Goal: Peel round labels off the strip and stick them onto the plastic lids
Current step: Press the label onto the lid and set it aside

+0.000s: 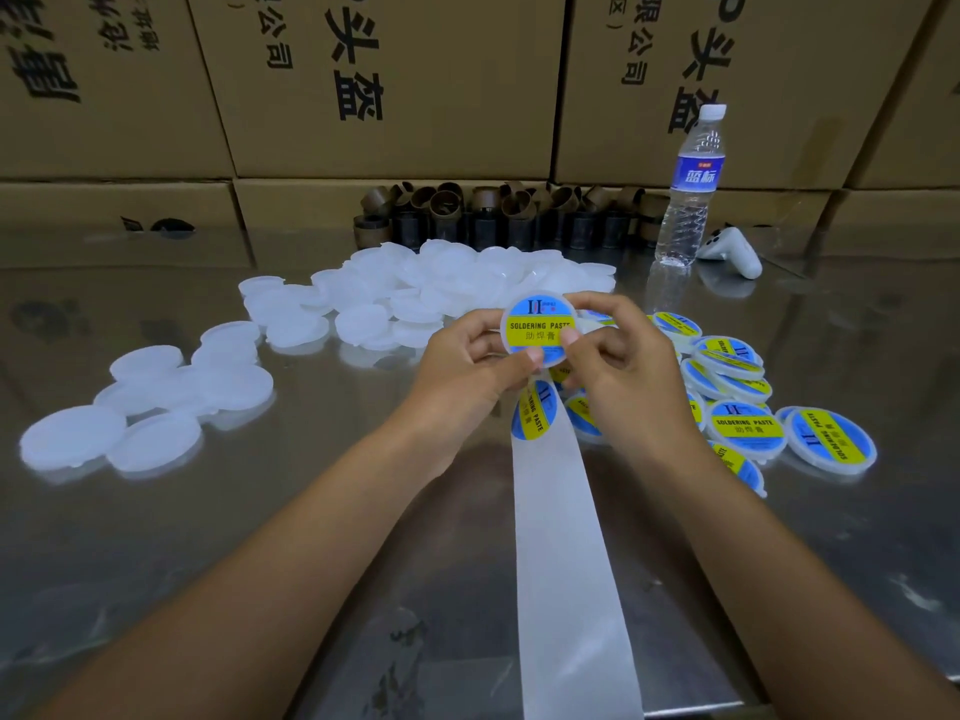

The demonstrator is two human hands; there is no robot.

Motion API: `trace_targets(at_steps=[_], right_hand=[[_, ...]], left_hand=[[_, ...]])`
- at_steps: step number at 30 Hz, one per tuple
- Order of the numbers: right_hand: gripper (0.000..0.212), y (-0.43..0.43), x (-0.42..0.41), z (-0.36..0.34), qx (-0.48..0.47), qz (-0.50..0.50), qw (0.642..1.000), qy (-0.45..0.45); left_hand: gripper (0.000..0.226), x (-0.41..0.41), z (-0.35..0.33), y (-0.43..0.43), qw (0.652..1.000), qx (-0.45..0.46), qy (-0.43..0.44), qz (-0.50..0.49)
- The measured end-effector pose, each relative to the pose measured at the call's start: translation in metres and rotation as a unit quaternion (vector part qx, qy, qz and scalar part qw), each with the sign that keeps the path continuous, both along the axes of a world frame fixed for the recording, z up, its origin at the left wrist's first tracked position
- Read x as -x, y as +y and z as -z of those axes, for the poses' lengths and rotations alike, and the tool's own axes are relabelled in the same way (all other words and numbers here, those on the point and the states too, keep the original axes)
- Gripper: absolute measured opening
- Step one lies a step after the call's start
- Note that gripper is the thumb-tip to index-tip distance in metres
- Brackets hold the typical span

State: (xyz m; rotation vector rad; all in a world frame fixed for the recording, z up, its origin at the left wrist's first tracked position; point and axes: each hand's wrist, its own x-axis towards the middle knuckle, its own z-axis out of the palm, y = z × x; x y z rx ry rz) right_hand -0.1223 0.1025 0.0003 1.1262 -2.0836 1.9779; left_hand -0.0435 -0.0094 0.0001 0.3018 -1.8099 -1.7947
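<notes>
Both hands hold one white plastic lid (535,317) with a blue and yellow round label on its face, raised above the table centre. My left hand (467,363) grips its left edge, thumb on the lower rim. My right hand (615,356) grips the right edge, thumb pressing the label. Below the hands the white backing strip (563,537) runs toward me, with one label (535,410) still on it near the top. Bare white lids (415,288) are heaped behind and to the left. Labelled lids (748,426) lie in a pile at the right.
A water bottle (688,189) stands at the back right beside a white handheld controller (730,249). A row of brown cardboard rings (498,210) lines the back of the shiny metal table (260,537). Cardboard boxes (389,80) form a wall behind.
</notes>
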Motion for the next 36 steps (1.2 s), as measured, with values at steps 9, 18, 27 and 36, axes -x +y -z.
trace_targets(at_steps=[9,18,27,36], right_hand=[[0.017,0.012,0.031,0.000,0.151,0.215,0.937,-0.229],[0.009,0.015,0.037,0.001,0.184,0.236,0.899,-0.319],[0.015,0.013,0.036,0.000,0.194,0.251,0.906,-0.279],[0.018,0.008,0.020,-0.003,0.164,0.261,0.948,-0.078]], left_hand=[[0.016,-0.021,-0.011,-0.059,0.961,0.121,-0.075,-0.235],[0.029,-0.047,0.004,-0.110,0.816,0.276,-0.311,-0.403],[0.031,-0.054,0.014,-0.114,0.727,0.310,-0.464,-0.400],[0.049,-0.056,0.006,-0.101,0.759,0.365,-0.335,-0.422]])
